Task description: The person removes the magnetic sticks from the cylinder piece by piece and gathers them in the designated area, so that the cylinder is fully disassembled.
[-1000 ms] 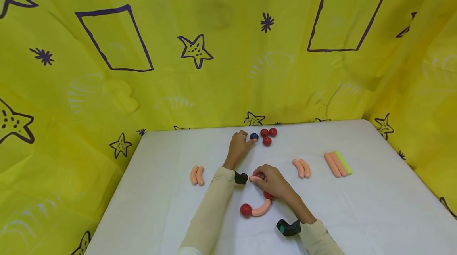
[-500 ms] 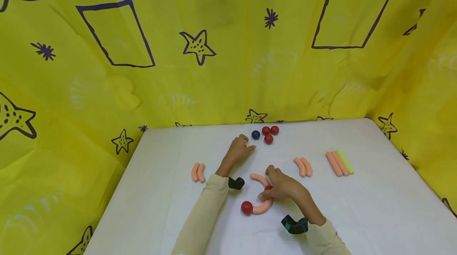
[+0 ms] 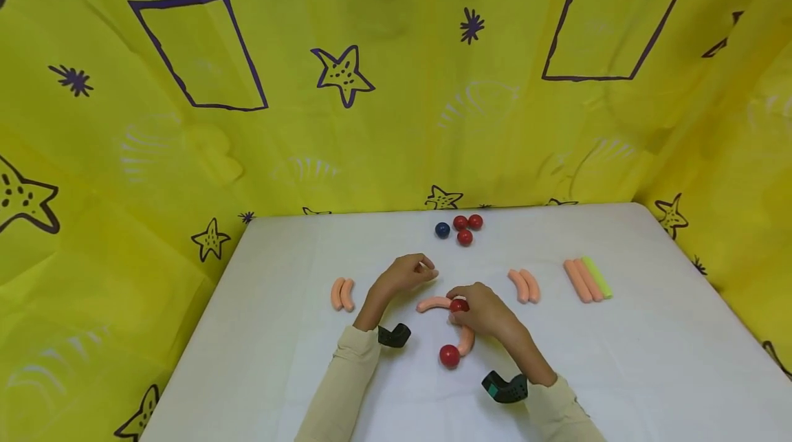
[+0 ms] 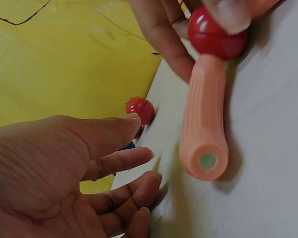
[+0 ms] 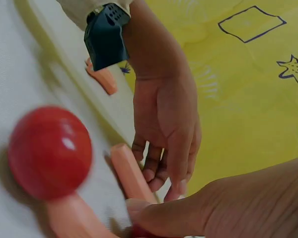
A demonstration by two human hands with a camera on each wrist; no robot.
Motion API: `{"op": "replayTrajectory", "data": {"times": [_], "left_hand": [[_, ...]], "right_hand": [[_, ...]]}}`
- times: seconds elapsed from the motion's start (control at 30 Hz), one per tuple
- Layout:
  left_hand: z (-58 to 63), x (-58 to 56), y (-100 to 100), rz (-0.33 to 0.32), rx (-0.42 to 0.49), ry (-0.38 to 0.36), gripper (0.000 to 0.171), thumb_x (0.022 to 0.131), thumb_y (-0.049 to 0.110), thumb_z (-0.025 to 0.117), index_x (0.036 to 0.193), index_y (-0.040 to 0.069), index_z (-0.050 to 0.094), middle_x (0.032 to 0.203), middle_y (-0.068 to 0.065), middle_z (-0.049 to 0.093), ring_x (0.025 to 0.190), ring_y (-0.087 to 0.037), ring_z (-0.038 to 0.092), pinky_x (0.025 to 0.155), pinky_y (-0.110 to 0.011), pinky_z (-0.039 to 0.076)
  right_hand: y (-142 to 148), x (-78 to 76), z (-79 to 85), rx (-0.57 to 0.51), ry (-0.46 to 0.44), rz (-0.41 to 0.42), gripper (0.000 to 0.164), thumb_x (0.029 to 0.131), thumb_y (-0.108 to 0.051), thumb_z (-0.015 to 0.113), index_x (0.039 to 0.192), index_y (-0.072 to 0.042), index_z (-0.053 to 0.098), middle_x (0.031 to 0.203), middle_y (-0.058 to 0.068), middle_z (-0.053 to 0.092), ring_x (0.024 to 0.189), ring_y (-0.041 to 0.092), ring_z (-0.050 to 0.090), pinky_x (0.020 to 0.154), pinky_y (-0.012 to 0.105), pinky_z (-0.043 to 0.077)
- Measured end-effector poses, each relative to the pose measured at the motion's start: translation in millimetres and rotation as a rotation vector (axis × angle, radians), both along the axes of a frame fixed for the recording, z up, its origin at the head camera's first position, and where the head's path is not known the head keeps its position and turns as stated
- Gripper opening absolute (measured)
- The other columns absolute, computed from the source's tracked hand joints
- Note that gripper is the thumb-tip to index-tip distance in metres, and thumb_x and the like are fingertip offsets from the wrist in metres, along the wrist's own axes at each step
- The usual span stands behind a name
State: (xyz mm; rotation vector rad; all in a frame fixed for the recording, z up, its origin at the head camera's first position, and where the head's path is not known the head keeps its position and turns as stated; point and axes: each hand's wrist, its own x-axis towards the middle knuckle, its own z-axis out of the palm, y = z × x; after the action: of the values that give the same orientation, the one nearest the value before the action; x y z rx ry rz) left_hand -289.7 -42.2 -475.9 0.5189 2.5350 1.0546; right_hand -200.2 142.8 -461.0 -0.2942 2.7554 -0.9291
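My right hand (image 3: 489,311) pinches a red ball (image 3: 459,305) between thumb and fingers, in the middle of a small magnetic chain. From that ball a curved peach magnetic stick (image 3: 432,304) points left; its free end shows a pale green disc in the left wrist view. Another curved peach stick (image 3: 467,341) runs toward the near side, partly behind the right hand, and ends in a second red ball (image 3: 449,357). My left hand (image 3: 405,273) holds nothing. Its fingers are loosely bent just beyond the free end of the left stick, apart from it.
On the white table (image 3: 278,373), a blue ball (image 3: 442,230) and three red balls (image 3: 465,238) sit at the back. Curved stick pairs lie left (image 3: 342,294) and right (image 3: 524,286). Farther right are straight peach sticks (image 3: 584,280) and a lime stick (image 3: 597,278). Yellow cloth (image 3: 383,139) surrounds the table.
My left hand has drawn back from the blue ball toward the chain. My right hand has shifted from the upper stick to the middle ball, and the chain has turned, its near ball moving right.
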Motion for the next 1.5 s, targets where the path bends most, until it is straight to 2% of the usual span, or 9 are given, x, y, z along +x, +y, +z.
{"op": "replayTrajectory", "data": {"times": [0.17, 0.33, 0.5, 0.63, 0.73, 0.87, 1.0, 1.5], "left_hand": [[-1.4, 11.7, -10, -0.023, 0.012, -0.015, 0.028, 0.095, 0.030, 0.061, 0.111, 0.007, 0.068, 0.091, -0.007, 0.064, 0.078, -0.012, 0.052, 0.066, -0.023, 0.041], [-1.0, 24.2, -15, -0.038, 0.009, -0.012, 0.026, 0.095, 0.027, 0.061, 0.111, 0.007, 0.068, 0.087, -0.005, 0.063, 0.077, -0.012, 0.052, 0.066, -0.023, 0.042], [2.8, 31.7, -18, -0.088, -0.018, 0.019, 0.022, 0.095, 0.020, 0.061, 0.109, 0.005, 0.067, 0.077, -0.002, 0.060, 0.070, -0.010, 0.051, 0.063, -0.022, 0.041], [5.6, 36.1, -20, -0.128, -0.026, -0.017, 0.020, 0.094, 0.019, 0.064, 0.106, 0.004, 0.066, 0.064, -0.002, 0.059, 0.061, -0.008, 0.052, 0.062, -0.020, 0.040], [5.9, 39.6, -19, -0.115, -0.028, -0.018, 0.019, 0.092, 0.019, 0.068, 0.104, 0.004, 0.065, 0.057, 0.000, 0.056, 0.055, -0.007, 0.051, 0.060, -0.019, 0.039], [2.6, 42.3, -15, -0.068, -0.053, 0.050, 0.017, 0.089, 0.016, 0.071, 0.101, 0.005, 0.066, 0.055, 0.003, 0.053, 0.051, -0.007, 0.048, 0.055, -0.019, 0.036], [-0.1, 42.7, -11, -0.030, -0.069, 0.073, 0.018, 0.086, 0.015, 0.074, 0.099, 0.006, 0.066, 0.054, 0.003, 0.052, 0.048, -0.008, 0.048, 0.053, -0.020, 0.036], [0.4, 42.9, -12, -0.037, -0.078, 0.098, 0.016, 0.084, 0.015, 0.076, 0.094, 0.009, 0.064, 0.059, 0.004, 0.053, 0.050, -0.006, 0.048, 0.053, -0.019, 0.036]], "right_hand": [[-4, -5.2, -7.8, -0.101, 0.041, -0.062, 0.033, 0.080, -0.008, 0.078, 0.112, -0.003, 0.069, 0.089, 0.007, 0.062, 0.082, 0.018, 0.052, 0.067, 0.029, 0.046], [-7, -8.6, -16.6, -0.180, 0.077, -0.091, 0.033, 0.082, -0.005, 0.076, 0.114, -0.004, 0.067, 0.093, 0.007, 0.065, 0.084, 0.017, 0.059, 0.073, 0.031, 0.052], [-8, -12.0, -23.4, -0.222, 0.127, -0.093, 0.032, 0.083, -0.002, 0.074, 0.115, -0.005, 0.067, 0.099, 0.008, 0.066, 0.090, 0.019, 0.060, 0.079, 0.035, 0.052], [-9, -11.7, -26.9, -0.241, 0.142, -0.108, 0.033, 0.085, -0.004, 0.073, 0.117, -0.006, 0.066, 0.105, 0.008, 0.066, 0.096, 0.020, 0.062, 0.084, 0.039, 0.054], [-9, -10.6, -28.5, -0.254, 0.148, -0.114, 0.034, 0.086, -0.006, 0.073, 0.118, -0.006, 0.065, 0.109, 0.008, 0.066, 0.100, 0.021, 0.062, 0.087, 0.039, 0.055], [-8, -10.4, -30.3, -0.276, 0.162, -0.107, 0.035, 0.086, -0.007, 0.073, 0.120, -0.007, 0.064, 0.111, 0.008, 0.067, 0.102, 0.022, 0.063, 0.086, 0.038, 0.055], [-9, -10.3, -31.2, -0.278, 0.170, -0.112, 0.037, 0.086, -0.009, 0.074, 0.121, -0.006, 0.064, 0.110, 0.009, 0.068, 0.101, 0.021, 0.063, 0.084, 0.037, 0.054], [-13, -10.0, -33.6, -0.256, 0.224, -0.134, 0.034, 0.084, -0.006, 0.075, 0.117, -0.003, 0.066, 0.109, 0.013, 0.069, 0.101, 0.025, 0.065, 0.084, 0.041, 0.054]]}}
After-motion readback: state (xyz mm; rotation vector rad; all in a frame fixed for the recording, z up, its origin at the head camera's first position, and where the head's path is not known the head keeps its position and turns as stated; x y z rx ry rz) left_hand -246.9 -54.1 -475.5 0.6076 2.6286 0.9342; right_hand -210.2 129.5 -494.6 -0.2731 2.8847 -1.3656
